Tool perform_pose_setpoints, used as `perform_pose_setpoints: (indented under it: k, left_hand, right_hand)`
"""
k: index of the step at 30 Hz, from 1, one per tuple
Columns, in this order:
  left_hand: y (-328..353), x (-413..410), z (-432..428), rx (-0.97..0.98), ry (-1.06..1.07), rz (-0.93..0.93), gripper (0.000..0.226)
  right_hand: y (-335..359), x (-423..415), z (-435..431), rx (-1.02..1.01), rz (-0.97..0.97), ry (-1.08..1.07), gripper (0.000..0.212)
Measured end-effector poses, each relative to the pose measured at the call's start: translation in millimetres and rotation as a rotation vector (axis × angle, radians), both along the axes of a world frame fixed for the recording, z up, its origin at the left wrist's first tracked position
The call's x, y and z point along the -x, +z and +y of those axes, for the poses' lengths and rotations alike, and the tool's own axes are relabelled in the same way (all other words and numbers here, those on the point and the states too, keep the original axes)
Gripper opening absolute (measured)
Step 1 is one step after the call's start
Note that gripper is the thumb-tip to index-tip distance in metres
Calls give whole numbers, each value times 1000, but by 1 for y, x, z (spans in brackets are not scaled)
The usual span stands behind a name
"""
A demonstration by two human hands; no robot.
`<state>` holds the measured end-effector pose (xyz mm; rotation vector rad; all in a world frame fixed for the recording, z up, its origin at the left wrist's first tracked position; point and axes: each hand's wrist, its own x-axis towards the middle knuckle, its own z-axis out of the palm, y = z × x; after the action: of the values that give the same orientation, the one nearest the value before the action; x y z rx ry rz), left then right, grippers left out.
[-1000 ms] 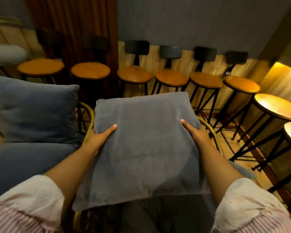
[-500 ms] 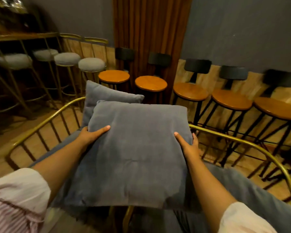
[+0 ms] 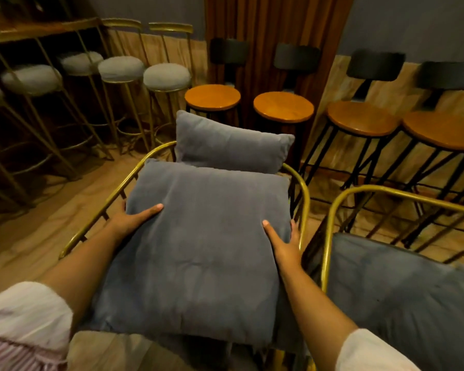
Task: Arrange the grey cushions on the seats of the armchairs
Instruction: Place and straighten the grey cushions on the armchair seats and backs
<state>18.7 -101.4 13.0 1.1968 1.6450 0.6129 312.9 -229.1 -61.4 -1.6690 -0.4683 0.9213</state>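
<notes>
You held a grey cushion by its two sides over the seat of a gold-framed armchair, your left hand pinching the left edge with the thumb laid on top and the fingers hidden underneath. Your right hand clamped the right edge the same way, thumb on the fabric and fingers curled out of sight behind it. The cushion covered the seat, so whether it rested there or hung just above could not be told. Behind it a second cushion stood propped against the armchair's back. To the right of the armchair, another armchair was cut off by the frame edge, its grey seat pad only partly visible. Beyond the armchair stood blurred wooden stools.
</notes>
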Motion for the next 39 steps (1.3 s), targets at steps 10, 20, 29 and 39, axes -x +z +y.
perform_pose_setpoints:
  k: [10,20,29,39]
  left_hand:
    - [-113,-15,24,261,-478,484,99]
    - [-111,-22,20,229,-455,600,97]
    - [-97,-93,-51,13,-579,671,72]
    - [-50,-330,-247,-141,-938,220,77]
  right_hand:
    - [-65,50,40,554,-188,477,109]
    - [-58,29,31,486,-245,609,99]
    - [-17,-21,-59,246,-346,513,42]
    - [13,-203,-277,219,-457,41,35]
